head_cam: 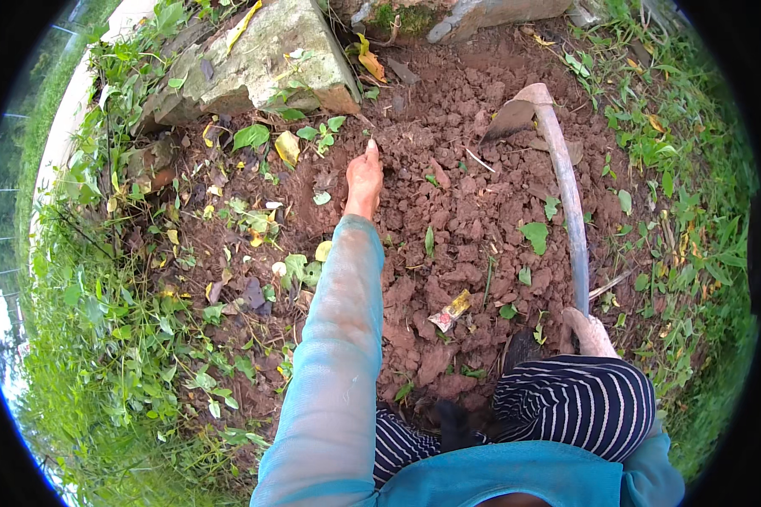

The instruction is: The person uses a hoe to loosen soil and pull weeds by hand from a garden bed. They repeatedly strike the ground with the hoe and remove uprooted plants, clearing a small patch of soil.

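My left hand (363, 182) reaches forward to the loose reddish-brown soil (444, 215), at the end of a sheer turquoise sleeve. One digit points toward the base of a large stone slab; the other fingers are mostly hidden, so whether they pinch anything is unclear. A small leafy seedling (324, 135) grows just left of the fingertip. At the right, my right hand (590, 334), pale and perhaps soiled or gloved, is closed around the lower end of the wooden handle of a hoe (564, 171). The hoe's blade (513, 117) rests on the clods at the far end.
The mossy stone slab (285, 63) and another rock (482, 16) border the soil at the top. Low weeds (120, 342) crowd the left, grass (704, 253) the right. A yellow wrapper (451, 310) lies on the clods before my striped trousers (577, 405).
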`<action>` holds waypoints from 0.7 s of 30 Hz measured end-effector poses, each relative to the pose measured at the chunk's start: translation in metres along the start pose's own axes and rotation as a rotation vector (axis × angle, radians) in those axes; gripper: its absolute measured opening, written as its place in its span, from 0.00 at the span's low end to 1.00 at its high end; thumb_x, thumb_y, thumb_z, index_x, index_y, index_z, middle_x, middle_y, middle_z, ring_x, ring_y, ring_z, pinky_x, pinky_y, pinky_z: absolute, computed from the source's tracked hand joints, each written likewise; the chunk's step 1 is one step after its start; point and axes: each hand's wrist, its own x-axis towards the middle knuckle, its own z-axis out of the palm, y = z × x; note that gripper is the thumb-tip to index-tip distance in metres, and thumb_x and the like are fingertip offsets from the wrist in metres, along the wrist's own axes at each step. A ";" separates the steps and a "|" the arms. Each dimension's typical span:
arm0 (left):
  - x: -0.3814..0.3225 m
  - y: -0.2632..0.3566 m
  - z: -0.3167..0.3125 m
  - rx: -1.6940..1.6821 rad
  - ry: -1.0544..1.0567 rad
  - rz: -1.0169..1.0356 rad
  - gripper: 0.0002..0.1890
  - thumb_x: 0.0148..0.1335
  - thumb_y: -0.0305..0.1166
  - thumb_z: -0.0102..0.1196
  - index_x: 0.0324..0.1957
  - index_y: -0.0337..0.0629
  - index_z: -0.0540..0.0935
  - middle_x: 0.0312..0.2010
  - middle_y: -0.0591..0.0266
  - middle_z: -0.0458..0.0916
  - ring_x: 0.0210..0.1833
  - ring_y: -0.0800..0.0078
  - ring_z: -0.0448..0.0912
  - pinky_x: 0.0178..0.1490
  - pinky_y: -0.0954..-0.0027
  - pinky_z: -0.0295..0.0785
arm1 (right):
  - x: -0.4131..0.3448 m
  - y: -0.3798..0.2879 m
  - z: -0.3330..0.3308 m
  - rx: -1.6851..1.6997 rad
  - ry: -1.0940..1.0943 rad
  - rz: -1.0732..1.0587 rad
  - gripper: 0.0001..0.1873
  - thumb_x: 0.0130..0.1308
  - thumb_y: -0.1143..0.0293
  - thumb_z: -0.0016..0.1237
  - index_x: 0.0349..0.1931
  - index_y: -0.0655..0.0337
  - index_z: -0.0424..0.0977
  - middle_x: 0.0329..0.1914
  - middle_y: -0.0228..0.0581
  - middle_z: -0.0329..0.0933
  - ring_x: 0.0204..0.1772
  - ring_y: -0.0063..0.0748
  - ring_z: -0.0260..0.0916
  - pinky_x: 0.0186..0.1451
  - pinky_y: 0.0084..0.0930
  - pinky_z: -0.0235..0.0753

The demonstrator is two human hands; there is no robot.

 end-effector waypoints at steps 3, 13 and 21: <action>-0.001 -0.003 0.006 -0.016 0.085 -0.002 0.28 0.69 0.52 0.44 0.24 0.35 0.71 0.19 0.65 0.66 0.22 0.74 0.60 0.26 0.65 0.59 | -0.001 0.000 0.004 0.274 0.044 0.191 0.19 0.62 0.50 0.50 0.28 0.58 0.70 0.20 0.27 0.63 0.24 0.20 0.60 0.28 0.21 0.61; -0.054 0.043 0.022 -0.176 0.098 0.059 0.26 0.70 0.49 0.43 0.18 0.41 0.66 0.16 0.67 0.63 0.19 0.78 0.56 0.24 0.70 0.56 | 0.005 0.009 0.006 0.207 0.033 0.188 0.19 0.58 0.49 0.54 0.29 0.55 0.69 0.19 0.26 0.64 0.21 0.20 0.59 0.24 0.19 0.59; -0.132 0.099 -0.132 0.073 0.063 0.029 0.22 0.69 0.50 0.46 0.22 0.48 0.64 0.12 0.72 0.63 0.13 0.81 0.66 0.13 0.76 0.60 | 0.004 0.024 0.005 0.292 -0.010 0.207 0.13 0.58 0.56 0.57 0.31 0.53 0.73 0.17 0.22 0.62 0.18 0.18 0.56 0.23 0.18 0.57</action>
